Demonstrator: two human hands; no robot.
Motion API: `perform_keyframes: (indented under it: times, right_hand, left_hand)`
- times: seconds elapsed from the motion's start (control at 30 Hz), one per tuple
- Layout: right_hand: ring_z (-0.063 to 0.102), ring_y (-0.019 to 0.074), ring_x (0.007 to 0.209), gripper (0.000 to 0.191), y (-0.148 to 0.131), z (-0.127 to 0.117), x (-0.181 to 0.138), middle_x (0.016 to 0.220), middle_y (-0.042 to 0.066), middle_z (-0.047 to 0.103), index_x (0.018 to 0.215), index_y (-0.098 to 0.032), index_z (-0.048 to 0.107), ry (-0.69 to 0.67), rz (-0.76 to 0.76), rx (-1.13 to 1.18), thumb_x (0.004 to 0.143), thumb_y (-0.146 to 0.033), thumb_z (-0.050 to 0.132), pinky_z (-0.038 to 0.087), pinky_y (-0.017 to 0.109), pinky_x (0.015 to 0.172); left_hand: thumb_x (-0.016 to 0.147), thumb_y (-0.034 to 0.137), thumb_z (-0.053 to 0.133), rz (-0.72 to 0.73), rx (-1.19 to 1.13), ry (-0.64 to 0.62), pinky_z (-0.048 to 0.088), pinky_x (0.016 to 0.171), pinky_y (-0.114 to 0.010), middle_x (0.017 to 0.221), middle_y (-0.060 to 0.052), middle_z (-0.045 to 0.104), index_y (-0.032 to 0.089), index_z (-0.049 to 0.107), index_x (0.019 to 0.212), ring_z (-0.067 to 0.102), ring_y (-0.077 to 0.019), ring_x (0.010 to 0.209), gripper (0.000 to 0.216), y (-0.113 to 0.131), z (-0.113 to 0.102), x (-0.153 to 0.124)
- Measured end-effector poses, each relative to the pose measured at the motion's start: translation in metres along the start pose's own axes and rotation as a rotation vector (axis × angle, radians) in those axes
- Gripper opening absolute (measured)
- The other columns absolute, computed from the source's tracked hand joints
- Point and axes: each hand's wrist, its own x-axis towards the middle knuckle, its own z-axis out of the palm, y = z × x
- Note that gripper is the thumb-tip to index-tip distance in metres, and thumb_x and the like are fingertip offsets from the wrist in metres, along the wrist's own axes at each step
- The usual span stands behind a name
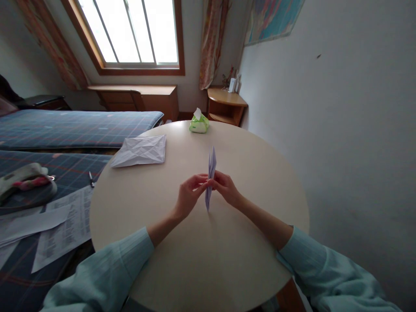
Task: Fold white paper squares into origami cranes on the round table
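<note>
A narrow folded piece of pale lilac paper (211, 167) stands on edge above the round beige table (201, 255). My left hand (190, 195) pinches its middle from the left with fingers closed. From the right, my right hand (227, 187) pinches the same spot, fingers closed on the paper. Both hands meet near the table's centre, with light blue sleeves behind them.
A creased white sheet (141, 151) lies at the table's far left edge. A green tissue pack (199, 123) sits at the far edge. Left of the table, a bed holds printed papers (61, 225), a pen (91, 179) and a cloth item (24, 177). A white wall is close on the right.
</note>
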Motion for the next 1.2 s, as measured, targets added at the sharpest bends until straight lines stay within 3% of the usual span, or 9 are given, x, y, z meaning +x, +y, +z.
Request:
perform_keyframes:
  times: [0.33, 1.0, 1.2]
  right_hand:
    - [0.042, 0.0082, 0.048, 0.040, -0.0062, 0.0011, 0.0005, 0.053, -0.004, 0.044, 0.068, -0.015, 0.053, -0.005, 0.077, 0.156, 0.066, -0.055, 0.055, 0.037, 0.022, 0.046]
    - [0.045, 0.0086, 0.048, 0.037, -0.0017, -0.0005, 0.0002, 0.054, -0.003, 0.046, 0.066, -0.016, 0.050, -0.015, 0.042, 0.147, 0.073, -0.053, 0.049, 0.038, 0.023, 0.046]
    - [0.044, 0.0092, 0.047, 0.036, 0.0034, -0.0007, 0.0005, 0.052, -0.002, 0.046, 0.065, -0.017, 0.046, 0.086, 0.033, -0.023, 0.077, -0.051, 0.041, 0.037, 0.023, 0.046]
  left_hand:
    - [0.067, 0.027, 0.065, 0.162, 0.217, -0.021, 0.051, 0.070, -0.028, 0.094, -0.008, 0.062, 0.016, 0.065, 0.076, 0.059, -0.0163, 0.082, 0.014, 0.0065, -0.0038, -0.0024]
    - [0.067, 0.032, 0.065, -0.020, -0.073, -0.048, 0.049, 0.068, -0.029, 0.093, -0.008, 0.064, 0.013, 0.066, 0.074, 0.061, -0.0153, 0.070, 0.020, 0.0066, -0.0022, 0.0003]
    - [0.067, 0.041, 0.061, -0.141, -0.070, 0.061, 0.046, 0.063, -0.026, 0.068, -0.004, 0.066, 0.013, 0.064, 0.073, 0.059, -0.0154, 0.065, 0.028, 0.0006, -0.0041, 0.0035]
